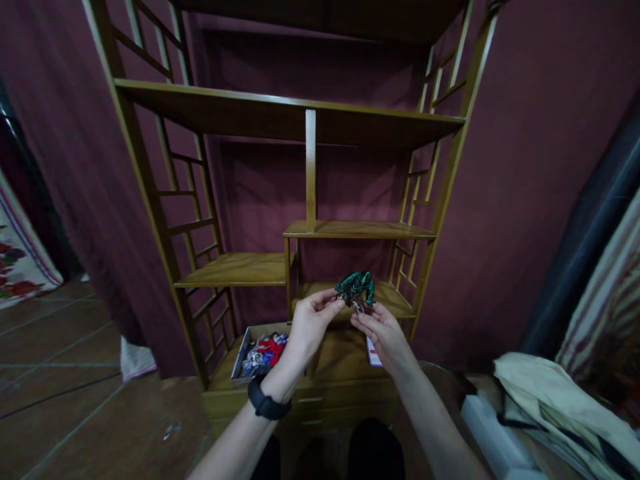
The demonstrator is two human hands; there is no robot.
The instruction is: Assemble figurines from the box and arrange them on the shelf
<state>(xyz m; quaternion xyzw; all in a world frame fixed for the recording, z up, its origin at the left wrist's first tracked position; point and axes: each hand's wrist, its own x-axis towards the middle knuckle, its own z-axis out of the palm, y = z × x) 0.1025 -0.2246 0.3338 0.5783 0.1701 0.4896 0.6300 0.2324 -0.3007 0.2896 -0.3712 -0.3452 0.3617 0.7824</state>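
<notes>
A small, shiny dark-green figurine [356,287] with a brownish lower part is held up in front of the shelf unit; its exact kind is hard to make out. My left hand [316,319] pinches it from the left between thumb and fingers. On the other side, my right hand [384,332] grips its lower right edge with the fingertips. Below and left of my hands, an open box [245,357] stands on the bottom board, holding several red, blue and grey pieces [270,347]. My left forearm covers part of that box.
A wooden shelf unit [250,268] with stepped boards and lattice sides stands ahead against a maroon wall [525,133]. Behind my right wrist lies a white and purple item [373,352]. A pale cloth [545,387] and a long white box [495,433] are at the right.
</notes>
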